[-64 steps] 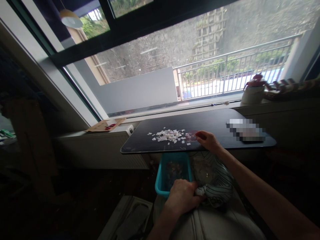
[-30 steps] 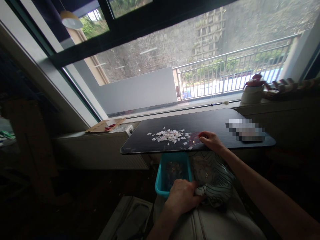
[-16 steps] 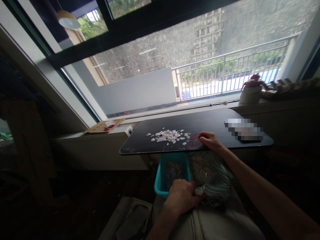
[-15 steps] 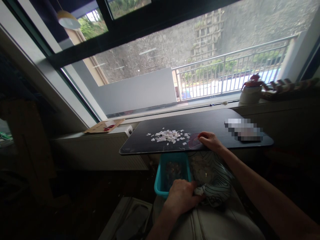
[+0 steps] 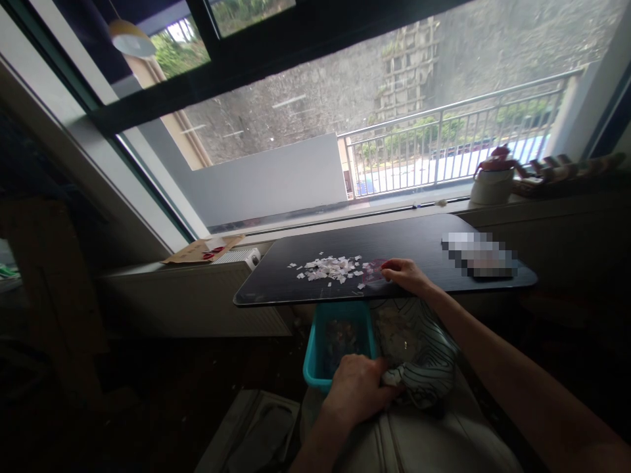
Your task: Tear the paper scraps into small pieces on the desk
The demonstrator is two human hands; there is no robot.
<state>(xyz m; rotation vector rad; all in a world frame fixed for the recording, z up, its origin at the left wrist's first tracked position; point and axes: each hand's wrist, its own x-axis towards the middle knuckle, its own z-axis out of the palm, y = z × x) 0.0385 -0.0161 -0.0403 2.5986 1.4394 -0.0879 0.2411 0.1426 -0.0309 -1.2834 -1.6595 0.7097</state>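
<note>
My right hand (image 5: 407, 274) rests over the black tabletop (image 5: 394, 240), its fingers pinched on a small see-through plastic bag (image 5: 373, 270) with reddish marking. The bag lies flat and reaches the right edge of a heap of small white paper pieces (image 5: 332, 267). Lower down, my left hand (image 5: 355, 387) is closed on the rim of a patterned bag (image 5: 426, 374) with dark wavy lines, held over my lap. Its fingertips are partly hidden. Beside that hand stands a turquoise bin (image 5: 310, 364) with small clear bits inside.
A blurred-out item (image 5: 478, 255) lies on the table's right end. On the sill stand a white jug with a red top (image 5: 491, 184) and a row of small items. Left, a brown envelope (image 5: 197, 249) with red scissors (image 5: 213, 252) lies over the radiator (image 5: 231, 289). A pale box (image 5: 256, 427) sits below.
My right hand has slid a little to the left, bringing the small plastic bag up against the paper pieces. My left hand stays on the patterned bag.
</note>
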